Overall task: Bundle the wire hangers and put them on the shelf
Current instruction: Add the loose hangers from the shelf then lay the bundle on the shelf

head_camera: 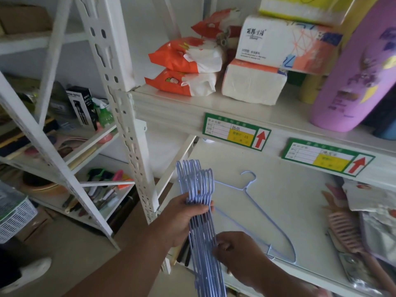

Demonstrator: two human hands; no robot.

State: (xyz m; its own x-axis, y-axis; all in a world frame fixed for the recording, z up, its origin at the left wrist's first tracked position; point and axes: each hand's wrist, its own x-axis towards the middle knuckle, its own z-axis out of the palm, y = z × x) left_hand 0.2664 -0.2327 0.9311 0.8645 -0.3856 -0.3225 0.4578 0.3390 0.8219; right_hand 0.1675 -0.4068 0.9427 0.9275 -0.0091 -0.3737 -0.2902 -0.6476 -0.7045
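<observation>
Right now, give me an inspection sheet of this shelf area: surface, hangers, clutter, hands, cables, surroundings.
Surface: white metal lower shelf, mostly bare.
Job's things: stack of light-blue wire hangers held upright; one loose light-blue wire hanger lying flat on the shelf.
Clutter: pink comb and foil packets at right.
Grippers: left hand clasps the stack; right hand fingers pinch it lower down.
Cables: nothing seen.
Surroundings: tissue packs and purple bottle on the shelf above.

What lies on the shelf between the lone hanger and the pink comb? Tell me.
Nothing: in the head view the shelf is bare white between the lone hanger and the pink comb.
</observation>
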